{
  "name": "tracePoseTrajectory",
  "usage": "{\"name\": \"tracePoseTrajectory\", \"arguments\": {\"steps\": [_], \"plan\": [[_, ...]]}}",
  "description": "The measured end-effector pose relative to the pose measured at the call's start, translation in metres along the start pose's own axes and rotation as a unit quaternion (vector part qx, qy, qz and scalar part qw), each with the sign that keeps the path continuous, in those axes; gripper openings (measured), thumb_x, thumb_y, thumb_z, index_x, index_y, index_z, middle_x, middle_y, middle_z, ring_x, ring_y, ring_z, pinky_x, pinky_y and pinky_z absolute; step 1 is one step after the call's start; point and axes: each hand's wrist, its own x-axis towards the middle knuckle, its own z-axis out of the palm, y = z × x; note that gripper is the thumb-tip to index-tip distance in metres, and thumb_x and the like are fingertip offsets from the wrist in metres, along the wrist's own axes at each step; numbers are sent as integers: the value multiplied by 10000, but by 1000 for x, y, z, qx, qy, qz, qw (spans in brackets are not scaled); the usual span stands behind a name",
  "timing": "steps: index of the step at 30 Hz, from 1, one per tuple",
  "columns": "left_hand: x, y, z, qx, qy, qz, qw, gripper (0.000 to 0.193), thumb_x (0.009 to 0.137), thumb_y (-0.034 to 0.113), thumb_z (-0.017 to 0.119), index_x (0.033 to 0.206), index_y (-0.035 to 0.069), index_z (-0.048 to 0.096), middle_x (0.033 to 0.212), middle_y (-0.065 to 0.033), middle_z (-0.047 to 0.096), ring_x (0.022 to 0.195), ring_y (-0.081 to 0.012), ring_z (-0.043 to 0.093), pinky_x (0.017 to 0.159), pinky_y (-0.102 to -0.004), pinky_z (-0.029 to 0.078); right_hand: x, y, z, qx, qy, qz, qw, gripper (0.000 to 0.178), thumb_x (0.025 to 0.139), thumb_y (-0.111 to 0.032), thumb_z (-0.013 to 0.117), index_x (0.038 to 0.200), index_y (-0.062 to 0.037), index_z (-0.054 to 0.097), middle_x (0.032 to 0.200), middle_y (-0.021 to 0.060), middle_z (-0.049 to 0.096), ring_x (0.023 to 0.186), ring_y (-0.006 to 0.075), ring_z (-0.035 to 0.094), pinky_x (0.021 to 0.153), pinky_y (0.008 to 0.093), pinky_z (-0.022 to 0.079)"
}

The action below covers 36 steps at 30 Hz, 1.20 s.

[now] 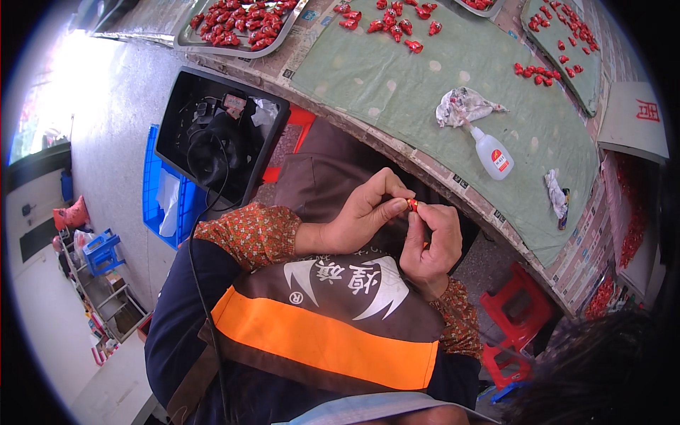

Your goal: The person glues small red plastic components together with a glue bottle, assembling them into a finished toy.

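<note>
Between the fingertips of both hands is a small red piece with a gold-coloured part [412, 205], held above my lap near the table edge. My left hand [368, 212] pinches it from the left with thumb and forefinger. From the right, my right hand [432, 241] closes thumb and fingers on it, its other fingers curled in. The piece is mostly covered by the fingertips, so its exact kind cannot be made out. Similar small red pieces [389, 23] lie loose on the green cloth [368, 85] across the table.
A white squeeze bottle [492, 154] lies by a crumpled stained cloth [467, 106]. A wrapped tube [557, 198] is farther right. Metal trays [273, 47] hold more red pieces. Left of the table are a black bin [166, 134], a blue crate [150, 177]; red stools [520, 304] stand right.
</note>
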Motion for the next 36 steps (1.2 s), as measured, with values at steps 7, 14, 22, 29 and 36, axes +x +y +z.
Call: {"name": "tracePoseTrajectory", "arguments": {"steps": [7,14,22,29,36], "plan": [[2,2,0,-9,1,-9,1000,133,1077,143,533,1159,40,520,1025,-12,543,886,-52,541,764,-215,470,3,1,-1,8,-6,4,1000,198,879,70,691,1055,10,622,900,159,668,758,295,643,682,363,518],[6,8,-8,-80,-22,-84,993,157,1067,176,564,1168,60,529,1128,-18,606,939,-53,564,804,-226,490,2,9,-7,79,-8,39,996,236,847,93,709,1047,-11,639,929,136,666,793,288,651,702,356,525],[9,17,-13,-185,-44,-186,964,157,1054,162,583,1178,80,533,1097,-11,620,963,-72,597,788,-243,526,-4,11,-9,170,-20,132,976,258,825,110,724,1030,-24,644,955,124,668,852,221,664,777,306,528],[9,20,-19,-113,-70,-162,978,174,1041,128,600,1191,71,534,1113,-16,610,988,-76,593,812,-240,517,-1,6,-15,223,-45,201,953,250,816,85,743,1019,-17,638,977,120,664,860,209,664,782,294,525],[7,23,-20,-48,-71,-139,987,214,1002,17,625,1206,26,562,1138,-23,586,1031,-73,582,877,-241,502,-7,7,-14,178,-68,188,964,247,808,73,759,1007,-13,641,945,118,673,840,216,677,765,294,532]]}}
